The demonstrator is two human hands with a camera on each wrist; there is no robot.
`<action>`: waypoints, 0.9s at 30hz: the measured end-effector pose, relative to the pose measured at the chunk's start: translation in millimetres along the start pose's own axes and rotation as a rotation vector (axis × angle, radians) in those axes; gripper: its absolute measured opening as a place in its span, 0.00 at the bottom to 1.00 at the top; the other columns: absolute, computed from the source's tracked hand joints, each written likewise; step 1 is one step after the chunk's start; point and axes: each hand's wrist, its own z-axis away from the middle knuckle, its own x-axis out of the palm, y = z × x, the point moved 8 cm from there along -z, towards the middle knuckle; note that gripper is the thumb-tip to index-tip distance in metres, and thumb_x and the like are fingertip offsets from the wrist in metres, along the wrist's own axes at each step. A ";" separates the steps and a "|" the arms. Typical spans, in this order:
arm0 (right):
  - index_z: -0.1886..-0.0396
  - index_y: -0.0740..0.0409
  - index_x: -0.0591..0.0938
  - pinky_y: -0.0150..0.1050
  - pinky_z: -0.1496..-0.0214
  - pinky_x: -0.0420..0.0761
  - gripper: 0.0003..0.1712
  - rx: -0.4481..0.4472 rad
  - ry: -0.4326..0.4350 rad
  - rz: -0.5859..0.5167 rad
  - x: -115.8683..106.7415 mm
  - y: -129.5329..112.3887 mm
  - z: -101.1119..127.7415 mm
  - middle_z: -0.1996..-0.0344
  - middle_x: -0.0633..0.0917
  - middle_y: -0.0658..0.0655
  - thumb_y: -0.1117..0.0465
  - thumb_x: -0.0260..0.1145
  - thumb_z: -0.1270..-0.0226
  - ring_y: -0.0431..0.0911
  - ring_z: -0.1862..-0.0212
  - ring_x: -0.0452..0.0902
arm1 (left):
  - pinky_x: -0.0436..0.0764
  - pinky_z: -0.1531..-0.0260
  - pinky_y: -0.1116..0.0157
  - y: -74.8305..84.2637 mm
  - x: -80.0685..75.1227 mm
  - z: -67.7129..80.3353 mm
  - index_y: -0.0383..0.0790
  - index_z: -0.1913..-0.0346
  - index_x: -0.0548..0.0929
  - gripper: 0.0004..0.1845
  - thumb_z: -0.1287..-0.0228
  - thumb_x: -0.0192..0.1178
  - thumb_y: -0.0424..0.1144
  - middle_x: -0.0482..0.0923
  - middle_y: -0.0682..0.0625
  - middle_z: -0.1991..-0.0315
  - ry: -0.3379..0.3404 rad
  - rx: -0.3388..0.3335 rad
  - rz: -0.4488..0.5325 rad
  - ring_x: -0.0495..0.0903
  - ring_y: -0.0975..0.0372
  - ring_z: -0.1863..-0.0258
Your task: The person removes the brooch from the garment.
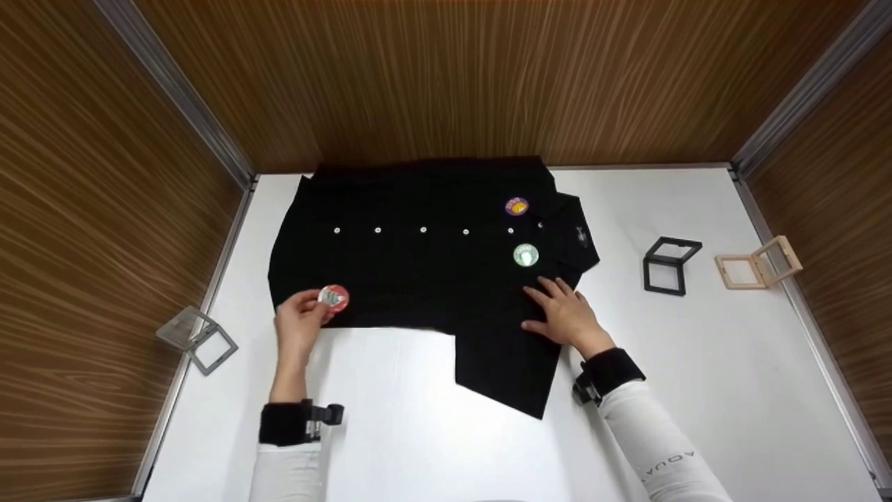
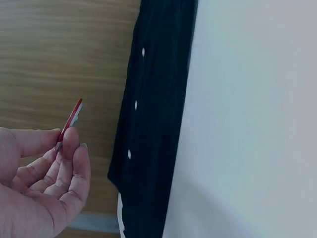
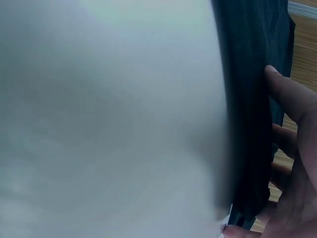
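Black cloth makes up the shirt, which lies spread on the white table, collar towards the right and hem towards the left, its far edge along the brown wall. White buttons run in a row across its middle. The left hand, at the hem's near corner, pinches the red badge between thumb and fingers; the left wrist view shows the badge tilted and nearly edge-on, raised clear of the cloth. The right hand grasps nothing, its fingers spread and resting on the shirt by the near shoulder, just above the short sleeve. Near the collar, the purple badge sits on the far side of the button row and the green badge on the near side, close to the right hand's fingertips. Three hinged frames stand opened out: the grey frame left of the left hand, the black frame right of the collar, and the tan frame just beyond it
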 end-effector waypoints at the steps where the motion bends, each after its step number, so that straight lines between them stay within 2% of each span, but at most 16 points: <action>1: 0.28 0.51 0.69 0.69 0.37 0.61 0.42 -0.002 0.002 -0.001 -0.1 0.3 -0.1 0.28 0.63 0.64 0.38 0.67 0.38 0.68 0.29 0.53 | 0.84 0.71 0.69 -3.0 -8.2 -0.5 0.21 0.49 0.79 0.15 0.40 0.60 0.21 0.81 0.39 0.69 0.020 -0.004 0.004 0.83 0.66 0.78; 7: 0.28 0.51 0.69 0.70 0.36 0.60 0.42 -0.001 0.002 -0.013 1.4 2.9 -0.2 0.28 0.62 0.63 0.38 0.67 0.38 0.67 0.28 0.52 | 0.83 0.72 0.73 -16.5 -54.3 -1.8 0.20 0.48 0.78 0.14 0.37 0.58 0.22 0.80 0.45 0.71 0.133 -0.031 -0.004 0.82 0.70 0.80; 14: 0.27 0.52 0.67 0.70 0.35 0.57 0.42 0.005 -0.015 -0.030 2.7 3.0 1.0 0.27 0.60 0.64 0.39 0.66 0.36 0.68 0.28 0.50 | 0.79 0.76 0.78 -30.0 -106.6 3.6 0.21 0.47 0.78 0.15 0.35 0.57 0.25 0.78 0.51 0.73 0.264 -0.093 -0.124 0.77 0.76 0.82; 21: 0.26 0.53 0.65 0.71 0.34 0.55 0.43 -0.003 -0.046 -0.055 3.1 0.2 1.0 0.26 0.58 0.64 0.41 0.66 0.35 0.67 0.27 0.47 | 0.80 0.75 0.78 -52.8 -151.4 7.7 0.21 0.44 0.76 0.17 0.34 0.57 0.26 0.73 0.58 0.77 0.389 -0.200 -0.069 0.77 0.76 0.83; 27: 0.26 0.53 0.65 0.72 0.34 0.53 0.43 -0.015 -0.067 -0.074 3.8 -0.2 1.7 0.26 0.57 0.65 0.43 0.67 0.35 0.68 0.27 0.46 | 0.80 0.76 0.77 -76.6 -177.1 11.0 0.23 0.43 0.76 0.18 0.35 0.57 0.25 0.72 0.60 0.82 0.486 -0.273 -0.006 0.76 0.75 0.84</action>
